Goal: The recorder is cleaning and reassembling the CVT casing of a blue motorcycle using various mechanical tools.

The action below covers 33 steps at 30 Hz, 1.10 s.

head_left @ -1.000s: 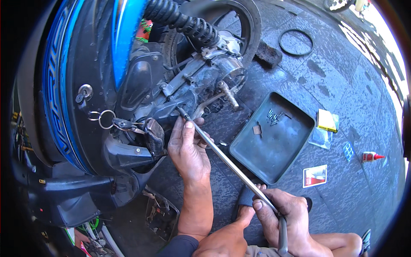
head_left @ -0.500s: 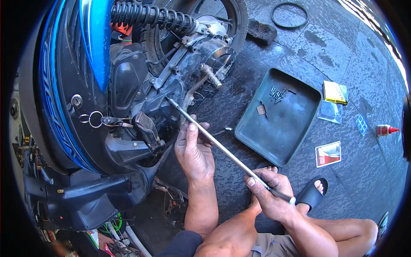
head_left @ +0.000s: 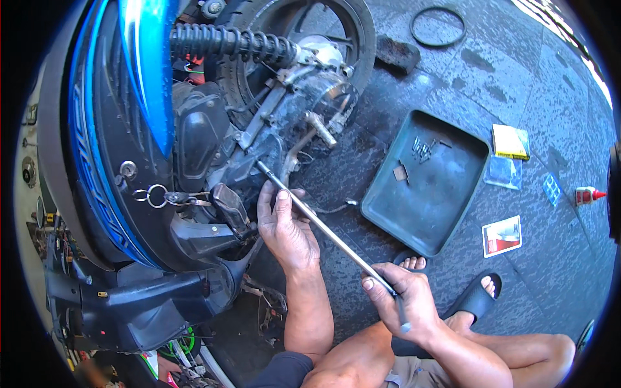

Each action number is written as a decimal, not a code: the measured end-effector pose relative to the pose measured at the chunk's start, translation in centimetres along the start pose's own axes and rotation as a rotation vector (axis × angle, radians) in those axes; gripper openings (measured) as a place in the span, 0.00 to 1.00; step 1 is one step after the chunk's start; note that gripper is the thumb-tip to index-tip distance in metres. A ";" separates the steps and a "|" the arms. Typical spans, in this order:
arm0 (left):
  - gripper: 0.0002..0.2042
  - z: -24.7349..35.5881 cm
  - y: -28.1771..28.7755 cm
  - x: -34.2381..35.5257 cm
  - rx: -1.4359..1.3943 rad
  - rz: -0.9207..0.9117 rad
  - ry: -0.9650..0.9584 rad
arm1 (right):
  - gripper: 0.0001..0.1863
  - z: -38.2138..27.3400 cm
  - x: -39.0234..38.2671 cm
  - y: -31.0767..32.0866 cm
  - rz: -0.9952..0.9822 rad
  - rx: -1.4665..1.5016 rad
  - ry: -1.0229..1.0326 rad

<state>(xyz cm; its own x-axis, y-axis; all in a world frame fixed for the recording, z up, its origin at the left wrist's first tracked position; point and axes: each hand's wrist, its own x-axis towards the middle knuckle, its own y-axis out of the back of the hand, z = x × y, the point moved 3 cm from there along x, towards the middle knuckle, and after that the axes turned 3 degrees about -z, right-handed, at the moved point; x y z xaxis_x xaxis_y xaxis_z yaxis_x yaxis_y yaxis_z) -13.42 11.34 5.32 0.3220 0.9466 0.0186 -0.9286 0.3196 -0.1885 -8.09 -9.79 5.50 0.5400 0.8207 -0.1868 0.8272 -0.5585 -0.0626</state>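
Observation:
A long chrome T-handle socket wrench (head_left: 336, 236) slants across the middle, its socket end against the dark engine casing (head_left: 249, 165) of a scooter. My left hand (head_left: 288, 229) is closed round the shaft a little below the socket, thumb lying along the metal. At the handle end my right hand (head_left: 407, 301) grips the wrench, and one arm of the crossbar sticks out toward me from under the fingers. Whatever fastener the socket meets is hidden. Above the tip, the kickstart shaft (head_left: 321, 129) juts from the casing.
Right of the engine lies a black tray (head_left: 424, 223) holding several bolts (head_left: 422, 150). Beyond it are a yellow box (head_left: 511, 142), a red-and-white packet (head_left: 501, 236) and a small glue bottle (head_left: 588, 196). A belt (head_left: 438, 26) lies near the rear wheel (head_left: 365, 58).
The wrench's crossbar has turned, its visible arm swinging from the right to point toward me. My right hand has rotated with it and shifted slightly left. The whole view has shifted a little.

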 end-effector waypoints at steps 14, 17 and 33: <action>0.15 -1.4 -0.9 -9.9 -0.232 -0.765 0.751 | 0.25 -0.3 -1.5 -2.2 -0.474 0.222 -0.395; 0.14 -1.3 -0.3 -9.8 -0.166 -0.790 0.703 | 0.21 -3.0 -4.2 0.2 -0.342 -0.261 0.334; 0.08 -0.1 0.8 -7.8 -0.341 -0.600 0.553 | 0.16 9.5 -6.9 0.4 -0.200 -0.726 -0.522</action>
<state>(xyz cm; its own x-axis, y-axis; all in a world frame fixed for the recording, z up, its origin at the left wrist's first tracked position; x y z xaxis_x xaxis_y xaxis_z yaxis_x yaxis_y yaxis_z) -16.68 4.19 4.96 0.8626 0.4386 -0.2522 -0.4971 0.6420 -0.5837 -12.95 -16.86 -2.51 0.3836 0.6361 -0.6695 0.8876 -0.0538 0.4575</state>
